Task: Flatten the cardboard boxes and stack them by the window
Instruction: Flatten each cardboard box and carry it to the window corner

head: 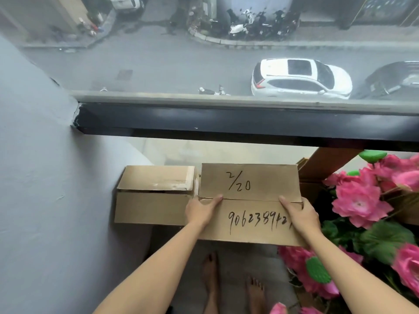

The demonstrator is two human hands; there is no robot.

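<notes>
Fingers (pixel 216 198) of the left hand (pixel 201 210) laid nearly straight and close together across the seam between the two top flaps, thumb hidden at the left edge. Fingers (pixel 286 201) of the right hand (pixel 302 215) likewise extended along the top, wrapped a little over the right edge; whether the thumb curls under, impossible to tell. No pinch visible on either side, only flat pressing or steadying.

Marked cardboard box (pixel 249 202), with handwritten numbers on both flaps, sitting on the floor below the dark window ledge (pixel 226 123), touching or just beside a second cardboard box (pixel 154 193) on its left. Second box not yet flat, its far flap slightly lifted. Pink artificial flowers (pixel 362 200) crowding the right side, close to the right hand.

Probably light and apparently empty. Stiff across the panels, weak along creases and the centre seam, so likely to buckle there under a push. Surface dry and matt, unlikely to slip. Best hold judged to be at the flap edges along the seam, to lift them open, then at opposite corners for collapsing the walls sideways. Care needed on the right, where the flowers leave little room.
</notes>
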